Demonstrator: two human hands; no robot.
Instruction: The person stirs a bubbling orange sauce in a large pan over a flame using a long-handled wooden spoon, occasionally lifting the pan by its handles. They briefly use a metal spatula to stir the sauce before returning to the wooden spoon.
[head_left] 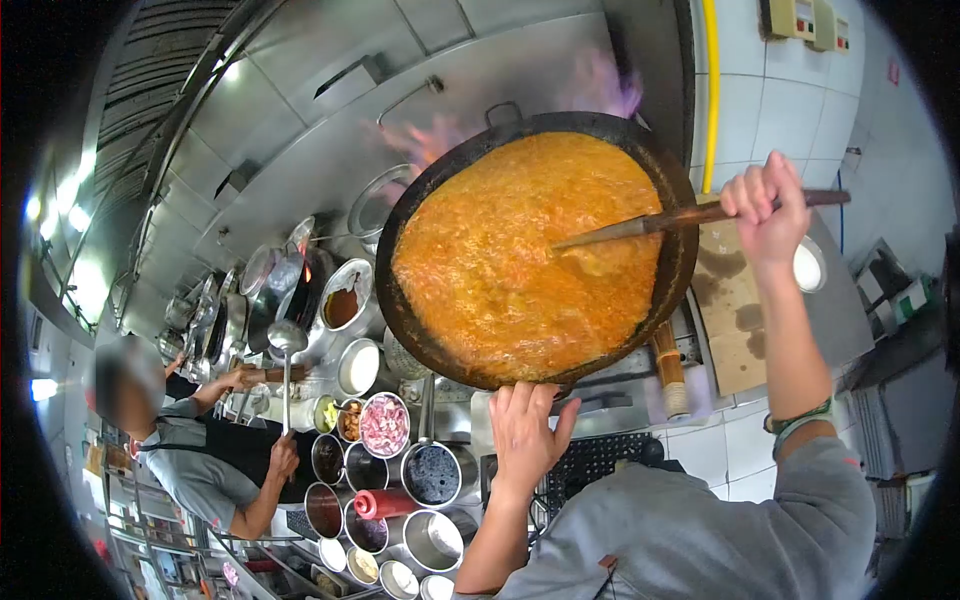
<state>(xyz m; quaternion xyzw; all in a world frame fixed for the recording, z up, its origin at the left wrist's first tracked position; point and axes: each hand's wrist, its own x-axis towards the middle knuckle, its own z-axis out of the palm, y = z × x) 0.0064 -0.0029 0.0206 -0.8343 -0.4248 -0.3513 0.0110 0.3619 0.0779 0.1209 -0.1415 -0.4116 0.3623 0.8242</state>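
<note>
I have the wok (520, 250) tipped steeply toward me over the burner, with flames (430, 140) licking up behind its far rim; it is full nearly to the edge with a thick orange sauce (500, 260). My left hand (525, 430) sits at the near rim, fingers wrapped around the wok's edge or handle, though the grip point itself is hidden under the rim; my right hand (765, 205) is closed in a fist round the wooden handle of a ladle (640, 225), whose far end is sunk in the sauce toward the right of the pan. I judge the step in hand to be stirring while the sauce cooks on high heat, well into the cooking, since the sauce looks evenly coloured; the next move, as I read it, calls for a steady hold at the rim so that nothing slops over the low near edge, and a sweep of the ladle across the pan's bottom.

To my left, on the worktop, stand round seasoning tubs (385, 425), one with pink chopped stuff, others dark or pale; a red bottle (385, 503) lies among them. Farther left another person (200, 450) in a grey shirt and dark apron holds a long metal ladle (287, 340) over their own station; their hands are well apart from mine.
</note>
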